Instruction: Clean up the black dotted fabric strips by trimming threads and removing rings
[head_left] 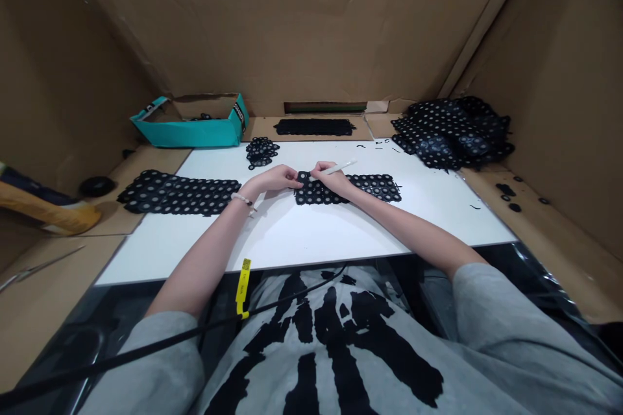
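A black perforated sheet (370, 187) with rows of round holes lies on the white board (311, 233) in front of me. My left hand (272, 179) is closed, its fingertips pinching the sheet's upper left corner. My right hand (331, 178) is closed round a thin white pen-like tool (339, 168), whose tip points at that same corner. Both hands nearly touch over the sheet's left end.
Another perforated sheet (180, 192) lies at the board's left edge. A small heap of black rings (261, 151) sits behind my hands. A teal box (195, 122) stands back left, a black strip (314, 127) at the back, a pile of sheets (452, 131) back right. Cardboard walls surround everything.
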A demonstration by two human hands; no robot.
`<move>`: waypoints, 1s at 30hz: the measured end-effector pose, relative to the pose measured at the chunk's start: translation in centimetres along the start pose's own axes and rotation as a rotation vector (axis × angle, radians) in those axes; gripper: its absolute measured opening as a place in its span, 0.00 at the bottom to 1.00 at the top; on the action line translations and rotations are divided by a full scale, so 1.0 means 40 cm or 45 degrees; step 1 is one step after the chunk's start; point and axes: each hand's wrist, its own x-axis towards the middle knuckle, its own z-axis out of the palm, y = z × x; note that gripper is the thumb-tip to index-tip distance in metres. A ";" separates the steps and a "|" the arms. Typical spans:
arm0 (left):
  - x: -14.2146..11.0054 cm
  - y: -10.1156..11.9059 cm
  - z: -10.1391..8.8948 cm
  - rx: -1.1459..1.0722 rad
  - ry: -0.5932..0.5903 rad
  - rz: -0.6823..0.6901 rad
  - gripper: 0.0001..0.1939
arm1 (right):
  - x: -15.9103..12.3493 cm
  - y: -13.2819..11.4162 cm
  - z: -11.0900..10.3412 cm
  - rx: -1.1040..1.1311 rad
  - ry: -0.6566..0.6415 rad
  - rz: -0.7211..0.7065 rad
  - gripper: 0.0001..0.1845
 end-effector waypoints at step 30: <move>0.007 -0.012 0.018 -0.651 -0.080 -0.232 0.17 | -0.012 -0.007 0.027 -0.524 0.010 -0.173 0.11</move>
